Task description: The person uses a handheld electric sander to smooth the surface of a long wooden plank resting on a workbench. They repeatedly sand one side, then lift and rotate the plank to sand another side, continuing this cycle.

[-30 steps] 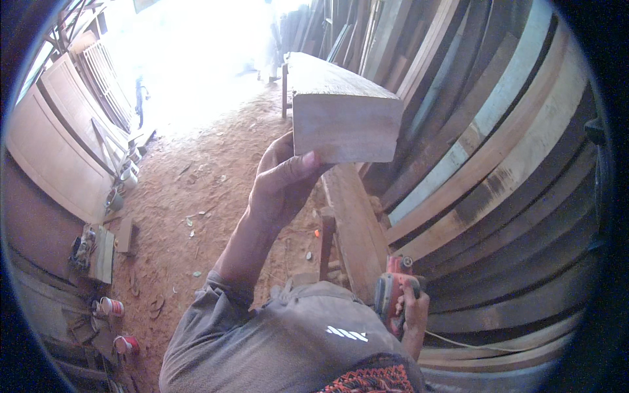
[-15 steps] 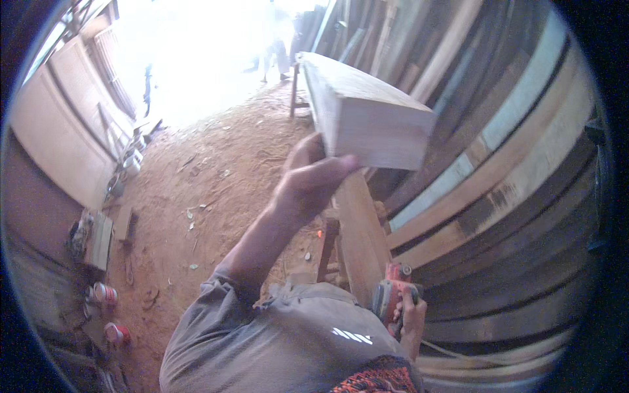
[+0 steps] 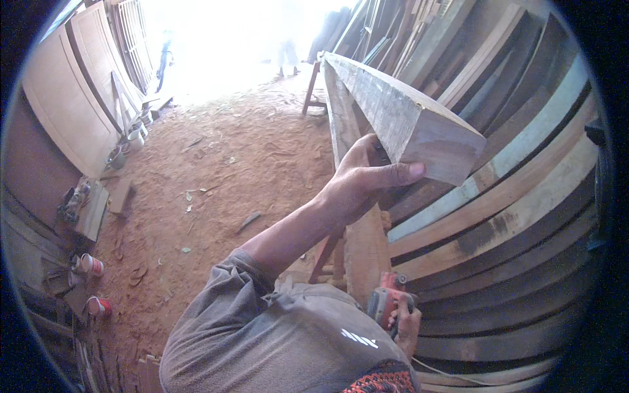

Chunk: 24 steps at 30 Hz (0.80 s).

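A long squared timber beam (image 3: 419, 121) is raised at its near end and runs away from me to the far trestle (image 3: 313, 88). My left hand (image 3: 367, 173) grips that near end, thumb on the end face and fingers partly hidden along the left side. Below it lies another wooden board (image 3: 367, 245). Down at my right side, my right hand (image 3: 407, 325) is wrapped round the handle of a red and grey electric planer (image 3: 391, 298). The planer is beside or on the board's near end; its contact is hidden.
Many planks (image 3: 504, 209) lean and lie stacked along the right. Brown ground (image 3: 196, 216) with chips spreads to the left. Panels (image 3: 62, 98), paint tins (image 3: 92, 265) and wood blocks (image 3: 121, 196) line the left wall. A person (image 3: 287, 49) stands in the far glare. A cord (image 3: 452, 373) trails right.
My left hand has moved to the right with the beam's near end, which has turned and swung right. The board below shows more. My right hand still holds the planer.
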{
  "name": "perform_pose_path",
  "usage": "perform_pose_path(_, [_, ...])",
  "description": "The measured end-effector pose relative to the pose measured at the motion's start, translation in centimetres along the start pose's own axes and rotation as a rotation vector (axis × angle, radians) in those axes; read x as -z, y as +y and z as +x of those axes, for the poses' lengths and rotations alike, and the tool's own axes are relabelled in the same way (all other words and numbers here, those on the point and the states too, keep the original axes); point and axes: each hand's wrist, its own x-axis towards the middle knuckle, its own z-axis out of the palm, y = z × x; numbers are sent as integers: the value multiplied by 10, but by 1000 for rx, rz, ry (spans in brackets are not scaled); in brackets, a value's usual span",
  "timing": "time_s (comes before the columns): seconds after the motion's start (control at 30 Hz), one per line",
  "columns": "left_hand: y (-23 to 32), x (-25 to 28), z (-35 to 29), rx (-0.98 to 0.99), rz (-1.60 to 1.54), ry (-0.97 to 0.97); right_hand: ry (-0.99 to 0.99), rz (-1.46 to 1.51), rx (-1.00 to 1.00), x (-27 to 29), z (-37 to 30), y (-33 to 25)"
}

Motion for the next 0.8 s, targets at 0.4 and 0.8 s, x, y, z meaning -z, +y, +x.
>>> perform_pose_path(0.4, [-8,2,-12,25,96,43,-25,-52,38,-4,3,4])
perform_pose_path(0.8, [11,-3,-18,-43,106,21,-53,-33,3,-12,-3,-7])
